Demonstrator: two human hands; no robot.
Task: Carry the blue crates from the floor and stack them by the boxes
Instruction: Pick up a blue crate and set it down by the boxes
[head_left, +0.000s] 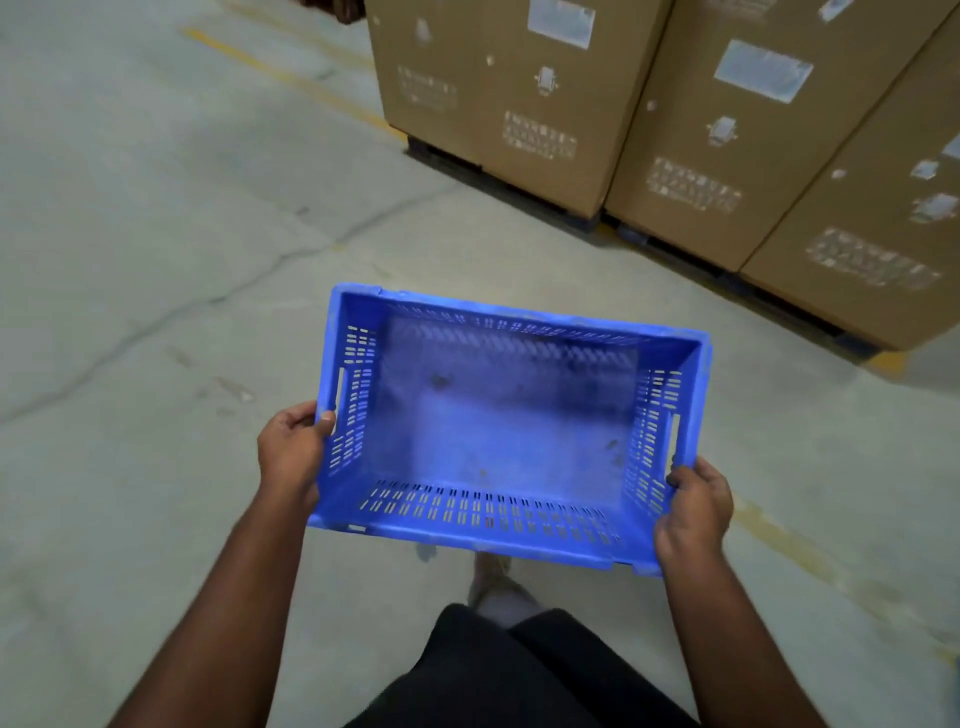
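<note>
I am carrying a blue crate (506, 431); my left hand (291, 452) and right hand (693, 512) grip its ends. It looks empty, though blurry. Next I set it down by the boxes (675, 130).

No text can be read. The cardboard boxes (649, 119), well beyond the hands and to the right, carry white labels (762, 70) and printed markings, all too blurred.

The floor (156, 208) is grey concrete with cracks running across it. Cardboard boxes (691, 119) stand in a row on dark pallets (447, 156) that rest on it. A yellow line (291, 78) runs along the floor left of the boxes and reappears at their near end.
</note>
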